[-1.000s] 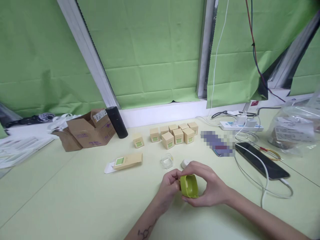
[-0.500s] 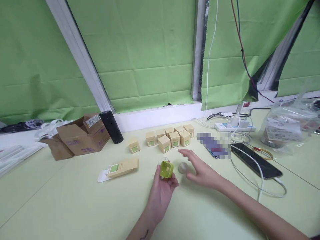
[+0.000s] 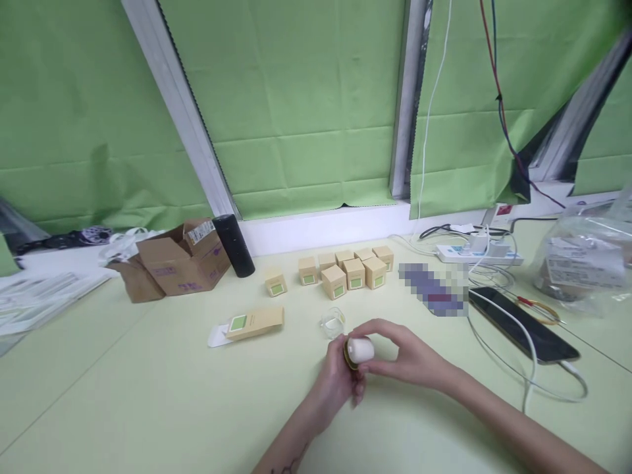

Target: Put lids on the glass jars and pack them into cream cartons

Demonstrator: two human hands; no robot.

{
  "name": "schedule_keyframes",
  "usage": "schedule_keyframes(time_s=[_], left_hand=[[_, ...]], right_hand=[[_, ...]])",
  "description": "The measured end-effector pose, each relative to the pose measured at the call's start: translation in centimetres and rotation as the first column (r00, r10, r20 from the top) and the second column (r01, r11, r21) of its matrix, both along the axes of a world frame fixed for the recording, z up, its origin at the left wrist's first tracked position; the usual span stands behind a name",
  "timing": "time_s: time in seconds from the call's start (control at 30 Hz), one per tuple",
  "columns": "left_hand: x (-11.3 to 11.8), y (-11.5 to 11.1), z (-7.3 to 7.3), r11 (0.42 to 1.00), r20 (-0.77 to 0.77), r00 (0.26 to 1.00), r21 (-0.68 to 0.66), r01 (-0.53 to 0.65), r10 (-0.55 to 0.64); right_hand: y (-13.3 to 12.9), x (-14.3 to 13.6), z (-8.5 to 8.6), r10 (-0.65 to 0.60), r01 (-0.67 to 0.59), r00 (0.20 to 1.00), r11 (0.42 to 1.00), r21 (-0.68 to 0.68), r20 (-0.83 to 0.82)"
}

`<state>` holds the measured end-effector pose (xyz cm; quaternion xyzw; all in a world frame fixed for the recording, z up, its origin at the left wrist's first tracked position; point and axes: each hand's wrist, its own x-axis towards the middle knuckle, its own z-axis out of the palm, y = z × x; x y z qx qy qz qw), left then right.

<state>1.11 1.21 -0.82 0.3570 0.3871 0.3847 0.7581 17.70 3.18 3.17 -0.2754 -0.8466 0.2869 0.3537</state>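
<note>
My left hand [image 3: 332, 376] is closed around a small green cup [image 3: 348, 359]; only its dark yellowish rim shows now. A white rounded cylinder [image 3: 362, 349] sits at the cup's mouth, pinched between the thumb and fingers of my right hand [image 3: 407, 355]. How far the cylinder is inside the cup I cannot tell. Just beyond my left hand, a clear see-through ring-like piece [image 3: 332, 322] lies on the table. To the left is a flat kraft paper box [image 3: 257, 322] with a green label and its white flap out.
Several small kraft boxes [image 3: 354, 273] stand at the back, one [image 3: 275, 283] apart. An opened carton [image 3: 180, 263] and a black cylinder [image 3: 234, 245] are at back left. On the right lie a black phone [image 3: 523, 324], white cables, a power strip [image 3: 447, 253] and a plastic bag [image 3: 582, 263].
My right hand has taken up the white cylinder from the table and brought it to the cup. My left hand has turned the cup toward it. The view has swung slightly left.
</note>
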Motion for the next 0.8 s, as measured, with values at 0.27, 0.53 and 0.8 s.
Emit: schedule_keyframes(time_s=[0.27,0.53,0.8], left_hand=[[0.0,0.1,-0.7,1.000,-0.053,0.998,0.027,0.015,-0.013],[-0.4,-1.0,-0.3,0.977,-0.039,0.999,0.211,-0.020,0.028],[-0.5,-0.7,-0.2,0.924,-0.152,0.974,0.367,-0.103,0.169]], right_hand=[[0.2,-0.7,-1.2,-0.015,-0.036,0.985,0.957,0.288,0.174],[-0.5,-1.1,-1.5,-0.062,0.028,0.987,0.974,0.224,0.146],[-0.1,-0.1,-0.6,-0.010,0.003,0.998,0.992,0.126,0.055]])
